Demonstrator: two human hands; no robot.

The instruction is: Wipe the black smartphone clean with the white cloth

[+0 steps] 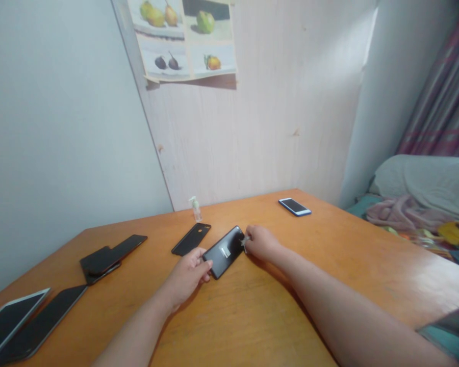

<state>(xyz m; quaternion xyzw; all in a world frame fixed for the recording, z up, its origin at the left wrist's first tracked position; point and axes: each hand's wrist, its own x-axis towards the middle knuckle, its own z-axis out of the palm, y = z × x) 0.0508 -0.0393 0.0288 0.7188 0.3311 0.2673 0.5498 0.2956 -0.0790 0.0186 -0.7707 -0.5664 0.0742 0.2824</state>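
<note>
A black smartphone (224, 253) is tilted over the middle of the wooden table, screen up, with a pale reflection on its glass. My left hand (189, 272) grips its lower left end, thumb on the front edge. At the phone's upper right end, my right hand (260, 242) is closed, pinching a small crumpled whitish piece (245, 241) against or right beside the edge. Its material is too small to make out. Just behind my left hand lies a black phone case (192, 238) with a round hole and a camera cutout.
A clear pump bottle (197, 210) stands near the wall. A white-fronted phone (295, 206) lies at the far right. On the left are stacked black devices (117, 255), a dark tablet (48, 318) and a white-edged tablet (13, 321). The table (229, 326) meets walls behind.
</note>
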